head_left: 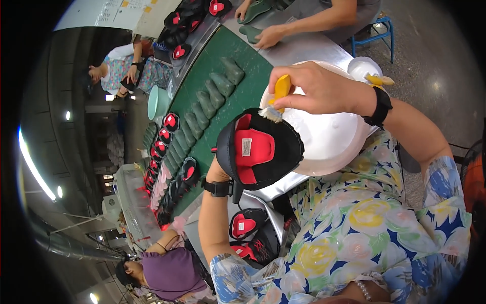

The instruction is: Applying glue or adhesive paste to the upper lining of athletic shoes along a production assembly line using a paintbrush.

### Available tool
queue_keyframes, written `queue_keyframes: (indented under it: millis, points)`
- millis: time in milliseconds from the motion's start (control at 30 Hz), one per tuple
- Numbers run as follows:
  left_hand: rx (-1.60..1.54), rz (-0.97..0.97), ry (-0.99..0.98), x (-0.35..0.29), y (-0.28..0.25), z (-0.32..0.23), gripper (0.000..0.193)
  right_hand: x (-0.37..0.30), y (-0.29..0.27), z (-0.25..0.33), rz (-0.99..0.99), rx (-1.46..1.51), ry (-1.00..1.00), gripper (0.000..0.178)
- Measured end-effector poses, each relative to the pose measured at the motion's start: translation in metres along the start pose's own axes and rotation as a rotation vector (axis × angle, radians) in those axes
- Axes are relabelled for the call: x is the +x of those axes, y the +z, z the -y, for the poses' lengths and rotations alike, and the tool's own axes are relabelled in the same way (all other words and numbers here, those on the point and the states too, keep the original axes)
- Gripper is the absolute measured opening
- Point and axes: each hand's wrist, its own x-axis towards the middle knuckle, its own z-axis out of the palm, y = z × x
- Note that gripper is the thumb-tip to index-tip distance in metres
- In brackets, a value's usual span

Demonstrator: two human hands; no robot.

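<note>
My left hand holds up a black shoe upper with a red tongue and lining; its fingers are hidden behind the upper. Pinched in my right hand is a brush with a yellow handle. Its pale bristles touch the black edge of the upper, or lie just over it. Below and beside the upper is a large white basin. Near my right wrist, a second yellow-handled brush rests at a small white bowl.
A green conveyor belt carries rows of green shoe lasts and several uppers. Across it, a co-worker's hand holds a green last. More black-and-red uppers sit near my left elbow. Other people stand at the left, and a blue stool is behind.
</note>
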Motion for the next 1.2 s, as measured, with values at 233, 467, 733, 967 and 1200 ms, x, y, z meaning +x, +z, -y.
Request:
queue_keyframes:
  millis: [233, 467, 733, 967, 1200]
  points:
    - [-0.046, -0.266, 0.158, 0.002, 0.006, 0.013, 0.083, -0.018, -0.004, -0.005, -0.237, -0.084, 0.215, 0.031]
    - [0.21, -0.653, 0.403, 0.019, 0.022, 0.043, 0.074, -0.021, 0.019, -0.003, -0.327, 0.051, 0.286, 0.031]
    - [0.524, -0.966, 0.698, 0.03, 0.025, 0.051, 0.064, -0.032, 0.046, -0.003, -0.426, 0.257, 0.462, 0.034]
    - [0.453, -0.525, 0.213, 0.004, 0.006, 0.026, 0.055, -0.039, 0.022, -0.005, -0.383, 0.182, 0.135, 0.025]
    - [0.252, -0.003, -0.1, 0.005, 0.049, 0.059, 0.05, -0.032, 0.034, 0.006, -0.152, 0.215, -0.399, 0.025]
